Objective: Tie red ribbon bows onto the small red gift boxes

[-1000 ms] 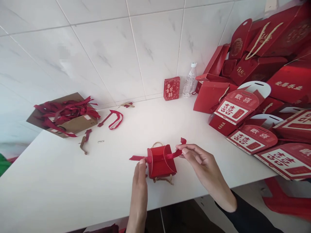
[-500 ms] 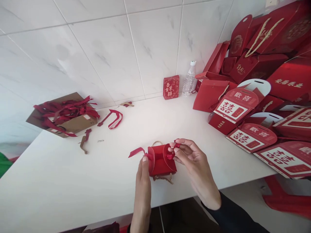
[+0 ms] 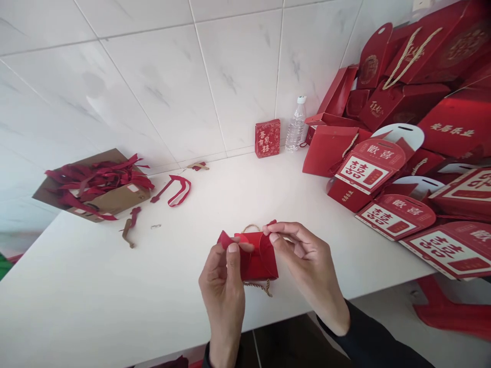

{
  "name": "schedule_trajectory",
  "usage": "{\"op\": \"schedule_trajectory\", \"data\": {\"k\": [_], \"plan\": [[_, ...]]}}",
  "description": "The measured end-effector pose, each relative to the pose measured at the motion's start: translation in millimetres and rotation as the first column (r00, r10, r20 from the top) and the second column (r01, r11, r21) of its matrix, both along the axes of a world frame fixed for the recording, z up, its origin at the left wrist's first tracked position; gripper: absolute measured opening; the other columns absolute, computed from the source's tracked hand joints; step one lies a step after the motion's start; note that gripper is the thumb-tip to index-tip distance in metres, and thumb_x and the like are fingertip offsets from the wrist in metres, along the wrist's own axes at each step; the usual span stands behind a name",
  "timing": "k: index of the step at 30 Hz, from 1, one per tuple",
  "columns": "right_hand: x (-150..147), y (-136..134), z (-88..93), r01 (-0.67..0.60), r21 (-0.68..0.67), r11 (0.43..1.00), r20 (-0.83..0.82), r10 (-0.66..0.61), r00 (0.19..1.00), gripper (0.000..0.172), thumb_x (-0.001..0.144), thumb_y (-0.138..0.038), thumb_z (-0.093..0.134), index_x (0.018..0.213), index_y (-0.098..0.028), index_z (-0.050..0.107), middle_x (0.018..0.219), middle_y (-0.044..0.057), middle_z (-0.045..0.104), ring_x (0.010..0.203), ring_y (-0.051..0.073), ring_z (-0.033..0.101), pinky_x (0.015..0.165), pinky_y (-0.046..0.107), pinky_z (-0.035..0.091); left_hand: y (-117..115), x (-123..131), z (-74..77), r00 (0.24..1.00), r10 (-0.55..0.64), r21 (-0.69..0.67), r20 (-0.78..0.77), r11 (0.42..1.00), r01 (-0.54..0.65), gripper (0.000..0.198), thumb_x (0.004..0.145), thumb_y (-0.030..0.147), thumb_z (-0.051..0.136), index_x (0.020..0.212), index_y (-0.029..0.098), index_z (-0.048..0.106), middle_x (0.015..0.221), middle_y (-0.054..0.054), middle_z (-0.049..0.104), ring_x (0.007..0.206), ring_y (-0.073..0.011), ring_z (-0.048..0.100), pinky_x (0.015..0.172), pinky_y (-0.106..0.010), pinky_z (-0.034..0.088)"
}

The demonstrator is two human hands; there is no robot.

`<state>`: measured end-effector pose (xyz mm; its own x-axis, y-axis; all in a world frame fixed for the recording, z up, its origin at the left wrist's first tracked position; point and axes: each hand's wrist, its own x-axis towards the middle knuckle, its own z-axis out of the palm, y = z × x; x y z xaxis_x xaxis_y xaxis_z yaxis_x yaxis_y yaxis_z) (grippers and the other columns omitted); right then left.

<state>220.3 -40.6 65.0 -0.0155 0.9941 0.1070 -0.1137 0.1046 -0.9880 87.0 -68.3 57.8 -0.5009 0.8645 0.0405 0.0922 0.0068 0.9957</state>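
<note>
A small red gift box (image 3: 259,258) with curved flaps and twisted gold cord handles sits near the table's front edge. Over its left side, my left hand (image 3: 224,281) is closed, pinching one end of a red ribbon (image 3: 225,239) between thumb and fingers. At the box's upper right, my right hand (image 3: 307,260) pinches another bit of red ribbon between thumb and forefinger. The middle of the ribbon is mostly hidden by my fingers and the box flaps.
A cardboard box (image 3: 121,204) heaped with red ribbons stands at the left. Loose ribbon pieces (image 3: 180,191) lie beside it. Against the tiled wall are a small red carton (image 3: 267,138) and a clear bottle (image 3: 296,125). Many red gift boxes (image 3: 383,176) pile up at the right.
My left hand has turned and taken hold of the ribbon end that lay loose to the left of the box. My right hand keeps its pinch, nearly in place.
</note>
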Motion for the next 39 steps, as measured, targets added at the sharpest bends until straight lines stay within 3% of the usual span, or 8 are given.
{"op": "schedule_trajectory", "data": {"k": [6,11,15,21,24,27,30,39], "plan": [[5,17,24.3,-0.38,0.282,0.881,0.351,0.273,0.895,0.022,0.102,-0.02,0.055,0.111,-0.029,0.072,0.11,0.0,0.074,0.11,0.019,0.067,0.107,0.037,0.047,3,-2,4.7,0.914,-0.396,-0.138,-0.087,0.914,0.382,0.028,0.091,0.044,0.062,0.101,0.02,0.07,0.074,-0.003,0.067,0.063,-0.0162,0.058,0.054,-0.026,0.046],[14,41,33.3,-0.621,0.232,0.749,0.599,0.394,0.698,0.041,0.106,-0.025,0.044,0.146,-0.027,0.049,0.122,0.003,0.071,0.113,0.02,0.066,0.111,0.041,0.043,7,-5,6.9,0.949,-0.316,-0.137,-0.008,0.94,0.312,0.05,0.092,0.059,0.056,0.062,0.019,0.054,0.057,0.0,0.055,0.049,-0.011,0.047,0.044,-0.022,0.039],[25,51,31.1,-0.658,0.251,0.71,0.752,0.285,0.594,0.037,0.099,-0.019,0.053,0.134,-0.027,0.06,0.118,0.003,0.073,0.111,0.024,0.065,0.118,0.052,0.032,7,-11,6.3,0.947,-0.315,-0.141,0.059,0.937,0.321,0.055,0.092,0.063,0.054,0.066,0.016,0.066,0.062,-0.003,0.062,0.05,-0.0104,0.05,0.046,-0.022,0.042],[38,43,45.1,-0.559,0.052,0.828,0.666,0.388,0.637,0.023,0.104,-0.035,0.051,0.105,-0.026,0.073,0.091,0.001,0.075,0.078,0.02,0.067,0.067,0.03,0.051,8,-23,8.9,0.894,-0.413,-0.105,0.174,0.895,0.434,0.038,0.092,0.052,0.061,0.103,0.02,0.078,0.089,-0.007,0.074,0.072,-0.0173,0.066,0.058,-0.026,0.053],[34,43,43.9,-0.513,0.039,0.857,0.617,0.383,0.688,0.029,0.106,-0.039,0.047,0.102,-0.026,0.073,0.099,0.002,0.075,0.09,0.021,0.069,0.074,0.029,0.052,11,-27,9.2,0.88,-0.458,-0.092,0.124,0.878,0.47,0.021,0.086,0.04,0.071,0.092,0.022,0.078,0.089,-0.006,0.075,0.075,-0.0196,0.068,0.062,-0.029,0.057],[25,46,31.7,-0.521,-0.005,0.854,0.568,0.431,0.701,0.028,0.105,-0.032,0.046,0.115,-0.027,0.071,0.107,0.003,0.075,0.099,0.022,0.069,0.081,0.031,0.054,14,-27,1.8,0.915,-0.326,-0.007,-0.238,0.942,0.334,0.014,0.088,0.023,0.066,0.093,0.026,0.078,0.095,-0.004,0.076,0.089,-0.0199,0.071,0.077,-0.031,0.059],[16,48,18.7,-0.554,-0.045,0.831,0.534,0.489,0.69,0.027,0.103,-0.027,0.048,0.114,-0.027,0.073,0.097,0.002,0.076,0.092,0.022,0.07,0.076,0.031,0.054,18,-23,-13.0,0.829,-0.134,0.197,-0.543,0.94,0.28,0.026,0.09,0.014,0.059,0.104,0.027,0.077,0.101,-0.004,0.076,0.09,-0.0182,0.071,0.078,-0.03,0.059],[15,51,17.3,-0.498,-0.098,0.862,0.45,0.485,0.75,0.015,0.098,-0.03,0.058,0.089,-0.022,0.066,0.092,0.002,0.073,0.084,0.019,0.067,0.071,0.029,0.05,16,-16,-32.3,0.874,-0.023,0.196,-0.485,0.971,0.134,0.007,0.09,0.026,0.066,0.093,0.025,0.072,0.091,-0.004,0.078,0.084,-0.0203,0.074,0.075,-0.033,0.058]]}}
